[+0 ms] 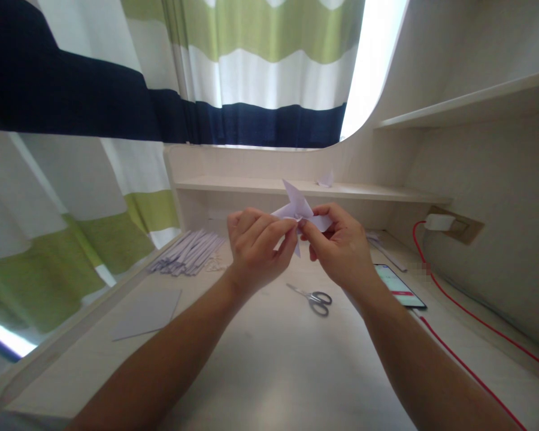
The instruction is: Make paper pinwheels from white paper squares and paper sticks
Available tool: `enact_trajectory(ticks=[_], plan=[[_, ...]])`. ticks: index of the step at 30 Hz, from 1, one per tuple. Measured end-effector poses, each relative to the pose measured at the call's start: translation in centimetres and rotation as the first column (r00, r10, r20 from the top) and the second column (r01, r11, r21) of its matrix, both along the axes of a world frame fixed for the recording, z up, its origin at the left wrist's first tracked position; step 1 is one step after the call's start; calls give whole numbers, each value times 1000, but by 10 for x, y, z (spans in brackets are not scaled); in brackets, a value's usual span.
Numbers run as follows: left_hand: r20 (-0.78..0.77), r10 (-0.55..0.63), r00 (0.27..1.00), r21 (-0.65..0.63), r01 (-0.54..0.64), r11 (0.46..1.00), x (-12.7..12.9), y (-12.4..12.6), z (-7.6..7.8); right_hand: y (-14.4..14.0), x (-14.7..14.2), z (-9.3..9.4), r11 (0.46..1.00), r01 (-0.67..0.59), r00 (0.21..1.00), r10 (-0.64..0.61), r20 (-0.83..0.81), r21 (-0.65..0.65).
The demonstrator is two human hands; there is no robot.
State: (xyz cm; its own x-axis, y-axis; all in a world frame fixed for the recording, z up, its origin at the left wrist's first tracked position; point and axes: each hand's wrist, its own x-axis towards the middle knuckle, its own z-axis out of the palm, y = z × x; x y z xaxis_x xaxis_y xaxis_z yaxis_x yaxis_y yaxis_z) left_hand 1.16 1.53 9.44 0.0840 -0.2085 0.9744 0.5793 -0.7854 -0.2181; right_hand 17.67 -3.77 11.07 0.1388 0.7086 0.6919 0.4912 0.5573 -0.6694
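A pale lilac paper pinwheel (297, 202) is held up above the desk between my two hands, its pointed blades spreading up, sideways and down. My left hand (263, 239) pinches close to the pinwheel's centre with thumb and forefinger. On the other side, my right hand (339, 242) is closed on a blade, its thumb near the centre. Fingertips hide most of the middle, so any small part there cannot be made out. Beneath the hands, scissors (315, 299) with dark grey handles lie on the desk.
Rolled paper sticks (188, 254) lie piled at the left, beside small pale bits (215, 263). A flat paper sheet (148, 314) rests nearer. At right are a phone (399, 287), a red cable (467, 311) and a plugged-in charger (440, 222). Folded paper (326, 179) sits on the back shelf (251, 184).
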Motion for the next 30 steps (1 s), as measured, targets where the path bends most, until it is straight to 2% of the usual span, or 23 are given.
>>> enact_trajectory(ticks=[18, 30], plan=[[-32, 17, 999, -20, -18, 1000, 0, 5, -3, 0, 2, 0, 1000, -7, 1000, 7, 2, -11], [-44, 15, 999, -23, -16, 1000, 0, 4, -3, 2, 4, 0, 999, 49, 997, -49, 59, 3]])
